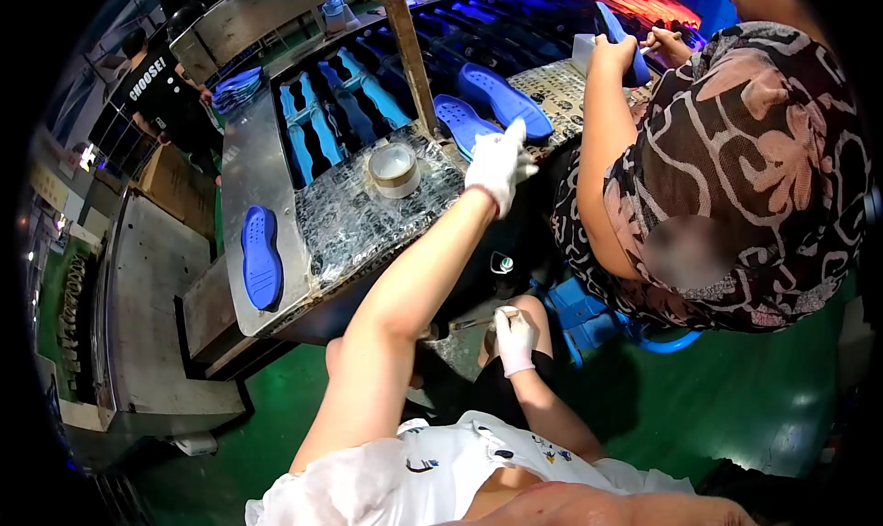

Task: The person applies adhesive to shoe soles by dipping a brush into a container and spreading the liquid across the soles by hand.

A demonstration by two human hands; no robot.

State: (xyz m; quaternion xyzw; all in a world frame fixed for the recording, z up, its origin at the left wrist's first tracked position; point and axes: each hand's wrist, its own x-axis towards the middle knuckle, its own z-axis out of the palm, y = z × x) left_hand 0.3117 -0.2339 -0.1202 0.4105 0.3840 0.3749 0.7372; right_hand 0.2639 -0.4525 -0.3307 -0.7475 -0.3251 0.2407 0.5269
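Right hand (512, 335): gloved, held low by the knee (538, 328), closed round a brush-like tool (474, 324), apparently kept clear of the counter (354, 218); left hand (498, 163): gloved, arm stretched nearly straight, fingers loosely curled; tape roll (394, 184): set left of this hand; two blue soles (497, 94): laid at its fingertips, seemingly for easy reach; whether either is gripped cannot be told

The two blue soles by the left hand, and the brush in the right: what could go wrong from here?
The blue soles lie near the worktop's edge beside the left hand, so a nudge might tip one off. The right hand holds the brush low by a bare knee, so wet bristles could smear it; I can't tell if they're wet.
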